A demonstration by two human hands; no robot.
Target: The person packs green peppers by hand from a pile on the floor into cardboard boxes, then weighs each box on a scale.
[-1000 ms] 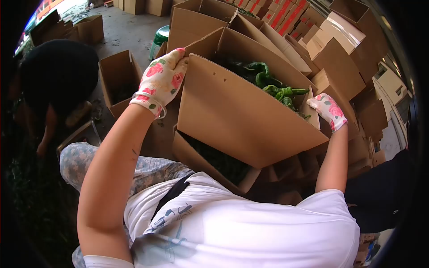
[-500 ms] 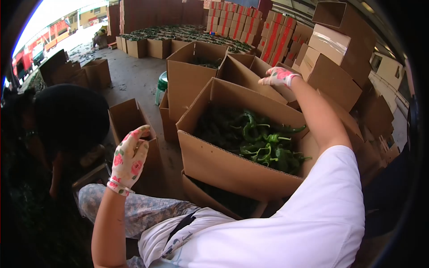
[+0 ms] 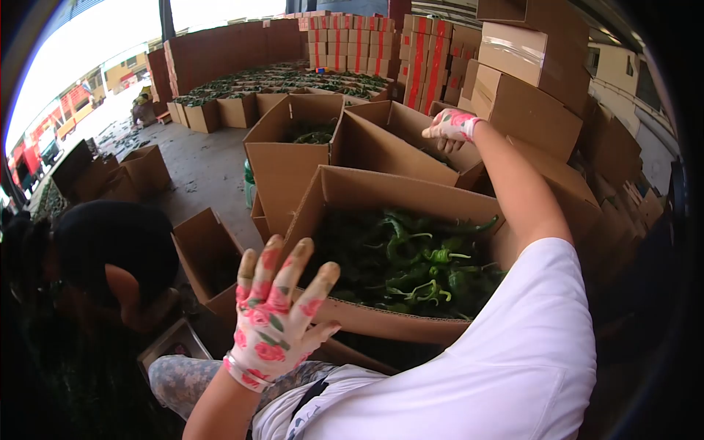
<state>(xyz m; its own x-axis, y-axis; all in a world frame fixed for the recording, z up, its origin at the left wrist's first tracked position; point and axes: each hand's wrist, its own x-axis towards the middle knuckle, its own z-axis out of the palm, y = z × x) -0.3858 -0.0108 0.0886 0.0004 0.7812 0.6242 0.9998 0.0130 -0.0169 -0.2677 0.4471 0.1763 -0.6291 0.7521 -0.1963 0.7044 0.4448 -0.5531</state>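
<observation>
My left hand (image 3: pixel 275 323), in a white glove with pink flowers, is raised with its fingers spread and holds nothing. It is in front of the near left corner of a large cardboard box (image 3: pixel 381 317). Green peppers (image 3: pixel 425 264) lie inside that box. My right hand (image 3: pixel 452 126), in a matching glove, reaches out above an open box (image 3: pixel 396 147) behind the pepper box. Its fingers bend downward, and whether anything is between them is too small to tell.
A person in dark clothing (image 3: pixel 114 253) bends down at the left, beside a narrow open box (image 3: pixel 209 257). Another open box (image 3: pixel 293 161) with greens stands behind. Stacked cartons (image 3: pixel 524 95) rise at the right. Many pepper-filled boxes (image 3: pixel 238 111) stand farther back.
My left hand has moved right toward the pepper box and spread its fingers. My right hand's fingers now point more downward. The view has shifted, so the boxes appear lower.
</observation>
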